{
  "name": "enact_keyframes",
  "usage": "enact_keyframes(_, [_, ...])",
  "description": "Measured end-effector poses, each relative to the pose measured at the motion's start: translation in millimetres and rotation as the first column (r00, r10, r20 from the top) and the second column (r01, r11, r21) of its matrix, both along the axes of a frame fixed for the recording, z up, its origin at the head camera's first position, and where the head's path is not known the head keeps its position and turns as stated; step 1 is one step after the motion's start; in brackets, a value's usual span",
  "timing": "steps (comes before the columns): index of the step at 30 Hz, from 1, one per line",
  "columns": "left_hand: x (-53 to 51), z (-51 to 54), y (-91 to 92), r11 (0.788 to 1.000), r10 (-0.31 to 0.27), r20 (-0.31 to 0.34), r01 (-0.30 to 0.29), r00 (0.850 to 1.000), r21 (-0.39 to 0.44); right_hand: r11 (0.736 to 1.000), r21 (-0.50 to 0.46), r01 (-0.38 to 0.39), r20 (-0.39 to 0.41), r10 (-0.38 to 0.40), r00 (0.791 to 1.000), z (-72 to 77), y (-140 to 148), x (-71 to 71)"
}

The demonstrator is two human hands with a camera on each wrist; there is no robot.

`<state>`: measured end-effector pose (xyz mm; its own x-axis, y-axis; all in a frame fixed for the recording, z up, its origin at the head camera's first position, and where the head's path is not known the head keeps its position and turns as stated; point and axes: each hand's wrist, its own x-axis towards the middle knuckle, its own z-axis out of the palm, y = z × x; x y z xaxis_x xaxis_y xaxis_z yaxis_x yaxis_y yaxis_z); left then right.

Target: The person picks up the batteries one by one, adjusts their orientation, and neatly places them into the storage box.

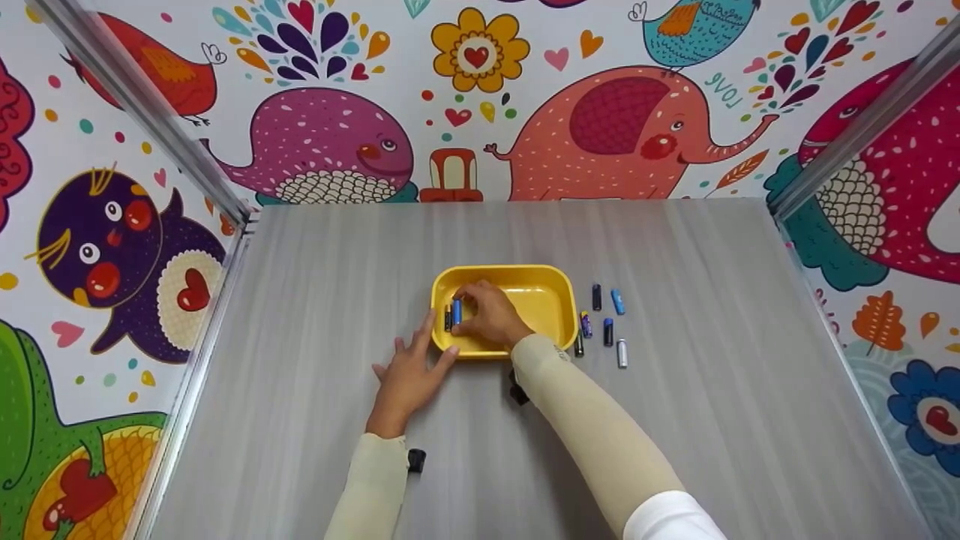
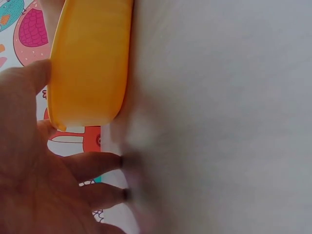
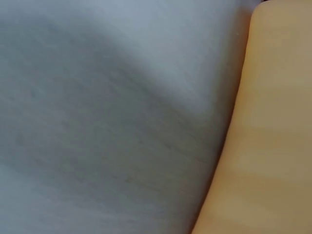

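A yellow tray (image 1: 551, 271) stands on the grey table. Over its left part, my right hand (image 1: 491, 313) pinches a blue battery (image 1: 457, 312) end to end between thumb and fingers. Right beside that battery, a black battery (image 1: 448, 318) lies in the tray. My left hand (image 1: 411, 384) touches the tray's near left corner, its fingers spread and fairly straight. In the left wrist view, the thumb and forefinger of the left hand (image 2: 34, 170) meet the yellow wall (image 2: 92, 63). The right wrist view has only the tray's outer wall (image 3: 268, 131) and the table; the right hand is out of it.
Several loose batteries lie right of the tray, among them a silver one (image 1: 622, 353), a light blue one (image 1: 617, 301) and a black one (image 1: 596, 297). Printed walls with metal frame posts (image 1: 202, 172) enclose the table (image 1: 697, 360) at the back and sides.
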<state>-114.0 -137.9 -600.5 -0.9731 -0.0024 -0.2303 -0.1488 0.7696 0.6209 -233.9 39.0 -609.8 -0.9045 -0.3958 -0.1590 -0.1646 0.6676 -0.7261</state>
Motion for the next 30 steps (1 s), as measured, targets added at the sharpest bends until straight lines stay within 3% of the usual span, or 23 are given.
enact_keyframes(6, [0.7, 0.4, 0.6, 1.0, 0.013, 0.022, -0.012, 1.0, -0.003, 0.999, 0.04, -0.012, -0.012, 0.013, 1.0, -3.6, -1.2, 0.5])
enact_keyframes(22, [-0.7, -1.1, 0.0, 1.0, -0.002, 0.005, 0.003, 1.0, -0.014, 0.995, 0.092, -0.025, -0.017, 0.027, 1.0, 0.3, -1.3, 1.9])
enact_keyframes(30, [0.0, -0.6, 0.0, 1.0, 0.002, 0.002, -0.002, 1.0, 0.005, 0.997, 0.075, -0.017, 0.024, 0.015, 1.0, 1.7, -1.1, 2.0])
